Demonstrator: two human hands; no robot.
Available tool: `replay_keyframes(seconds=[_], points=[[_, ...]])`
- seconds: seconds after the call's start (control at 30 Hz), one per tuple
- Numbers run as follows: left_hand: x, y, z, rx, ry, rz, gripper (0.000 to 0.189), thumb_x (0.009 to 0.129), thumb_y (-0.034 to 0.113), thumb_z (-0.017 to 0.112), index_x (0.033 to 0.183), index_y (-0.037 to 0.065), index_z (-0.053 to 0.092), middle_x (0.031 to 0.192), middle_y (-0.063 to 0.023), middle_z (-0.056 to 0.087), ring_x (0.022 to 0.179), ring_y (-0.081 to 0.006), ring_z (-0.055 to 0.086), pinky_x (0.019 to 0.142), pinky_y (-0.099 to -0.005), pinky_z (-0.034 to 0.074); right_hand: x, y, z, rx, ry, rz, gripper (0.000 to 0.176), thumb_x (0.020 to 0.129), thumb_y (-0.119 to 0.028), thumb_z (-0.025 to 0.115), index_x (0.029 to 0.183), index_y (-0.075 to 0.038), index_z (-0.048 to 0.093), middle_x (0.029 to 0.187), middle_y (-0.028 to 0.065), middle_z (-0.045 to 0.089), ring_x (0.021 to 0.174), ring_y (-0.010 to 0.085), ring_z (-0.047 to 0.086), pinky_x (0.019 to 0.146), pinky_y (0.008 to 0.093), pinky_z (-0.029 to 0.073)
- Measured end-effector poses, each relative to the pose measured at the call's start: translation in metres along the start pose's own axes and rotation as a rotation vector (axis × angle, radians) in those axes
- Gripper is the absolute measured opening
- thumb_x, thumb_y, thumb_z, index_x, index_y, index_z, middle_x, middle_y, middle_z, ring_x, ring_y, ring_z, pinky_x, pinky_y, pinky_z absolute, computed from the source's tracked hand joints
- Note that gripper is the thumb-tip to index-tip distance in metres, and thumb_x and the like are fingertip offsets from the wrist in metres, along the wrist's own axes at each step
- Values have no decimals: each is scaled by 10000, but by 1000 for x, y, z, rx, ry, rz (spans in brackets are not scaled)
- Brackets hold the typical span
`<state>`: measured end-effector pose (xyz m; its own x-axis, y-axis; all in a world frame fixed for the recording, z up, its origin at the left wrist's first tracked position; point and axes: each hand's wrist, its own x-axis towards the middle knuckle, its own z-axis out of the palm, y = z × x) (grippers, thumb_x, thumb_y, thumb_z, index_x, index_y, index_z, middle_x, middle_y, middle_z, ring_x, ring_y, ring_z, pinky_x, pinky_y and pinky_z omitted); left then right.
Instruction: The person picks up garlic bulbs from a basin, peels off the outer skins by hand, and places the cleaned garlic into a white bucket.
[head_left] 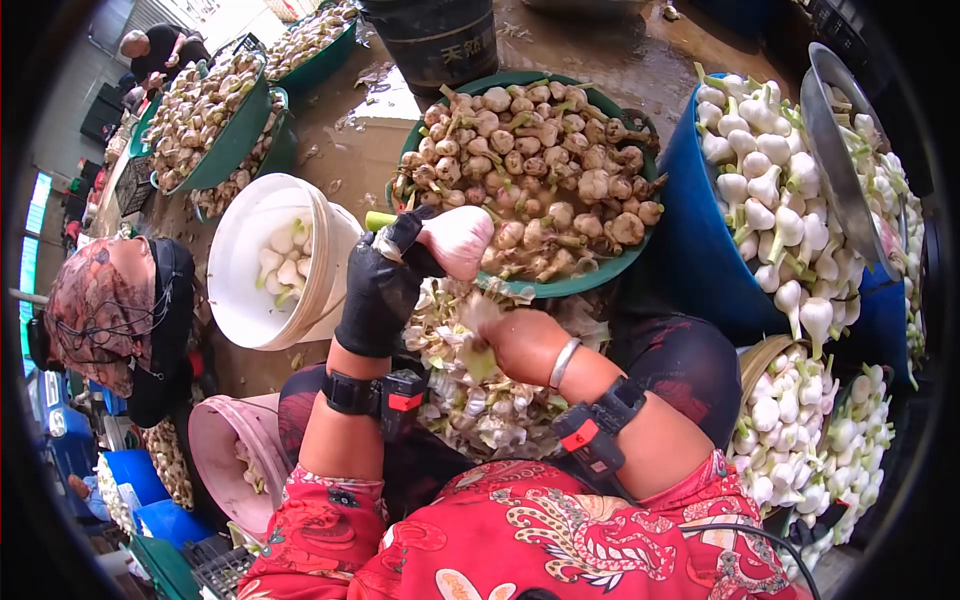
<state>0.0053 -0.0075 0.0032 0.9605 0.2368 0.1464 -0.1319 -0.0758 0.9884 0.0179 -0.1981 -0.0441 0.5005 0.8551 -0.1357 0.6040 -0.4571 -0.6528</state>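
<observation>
My left hand (385, 290), in a black glove, is closed around the stem of a garlic bulb (458, 243). The bulb is pale pink and white, and its cut green stem end sticks out at the left. My bare right hand (530, 345), with a bracelet at the wrist, is closed just below the bulb. Its fingertips pinch a blurred, pale piece of garlic skin (478, 350). Under both hands lies a heap of peeled skins (480, 410). Beyond them a green basin (590, 287) holds brownish, unpeeled bulbs.
Left stand a white bucket (228, 285) with a few clean bulbs and a pink bucket (205, 455). A blue tub (690, 240) of white garlic is at the right. A black bucket (435, 50) stands behind the basin. Co-workers (110, 310) are at the left.
</observation>
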Motion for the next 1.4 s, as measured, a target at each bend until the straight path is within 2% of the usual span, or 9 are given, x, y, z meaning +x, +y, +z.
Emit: replay_keyframes(seconds=[0.1, 0.23, 0.4, 0.47, 0.67, 0.9, 1.07, 1.13, 1.4], points=[[-4, 5, 4, -544, 78, -371, 256, 936, 69, 519, 1167, -24, 578, 924, -101, 646, 758, -169, 640, 670, -286, 542, -3, 9, 4, -46, -219, 77, 182, 695, -114, 597, 818, -3, 673, 834, 223, 655, 820, 373, 643, 731, 450, 511], [-8, -11, -8, 215, -69, 142, 276, 935, -9, 476, 1198, -23, 556, 960, -112, 641, 804, -169, 629, 694, -291, 538, 0, 11, -25, 199, 179, 191, 196, 697, -146, 661, 854, -31, 682, 784, 193, 659, 770, 312, 661, 726, 392, 521], [-14, -6, -2, 267, -59, 183, 207, 949, 82, 492, 1112, -11, 581, 900, -53, 621, 783, -138, 595, 696, -279, 502, 13, -14, -43, 1475, 567, -78, 621, 685, -71, 796, 1237, -83, 511, 969, 53, 610, 824, 117, 585, 735, 293, 524], [-13, 19, 10, -352, -9, -404, 203, 935, 208, 551, 962, 15, 606, 793, -1, 587, 706, -83, 541, 628, -247, 435, 13, -9, -41, 1424, 484, -19, 665, 676, -55, 800, 1262, -77, 488, 1010, 72, 599, 860, 119, 582, 763, 293, 521], [-12, 29, 20, -186, -4, -420, 214, 911, 223, 589, 913, 10, 615, 762, -15, 585, 642, -88, 536, 584, -240, 433, 16, -3, -33, 646, 739, -65, 718, 586, -93, 831, 1231, -27, 522, 1065, 140, 585, 976, 240, 583, 855, 306, 484], [-19, 27, 20, -56, -174, -172, 155, 940, 81, 513, 928, -54, 588, 828, -65, 605, 702, -135, 612, 590, -304, 509, 9, -3, -38, 1319, 546, 86, 699, 591, -90, 827, 1222, -36, 532, 1056, 135, 589, 946, 228, 590, 820, 300, 494], [-18, 11, 16, -268, -102, -321, 114, 924, 48, 520, 989, -17, 587, 844, -87, 611, 742, -169, 632, 656, -289, 540, 6, -6, -40, 375, 807, -63, 661, 586, -87, 794, 1199, -55, 548, 1055, 148, 538, 964, 278, 550, 848, 365, 478], [-18, 4, 15, 220, -194, 52, 149, 917, 101, 547, 992, -20, 590, 866, -93, 617, 740, -168, 629, 668, -289, 536, 7, -7, -36, 303, 823, -95, 649, 585, -83, 775, 1194, -63, 552, 1073, 156, 521, 987, 301, 530, 863, 377, 467], [-16, 8, 16, -184, -57, -364, 203, 876, 140, 583, 986, -30, 590, 790, -64, 622, 728, -147, 620, 664, -276, 520, -2, -13, -45, 610, 624, 88, 560, 702, -80, 674, 1229, -26, 491, 1127, 146, 531, 947, 245, 592, 850, 347, 479]])
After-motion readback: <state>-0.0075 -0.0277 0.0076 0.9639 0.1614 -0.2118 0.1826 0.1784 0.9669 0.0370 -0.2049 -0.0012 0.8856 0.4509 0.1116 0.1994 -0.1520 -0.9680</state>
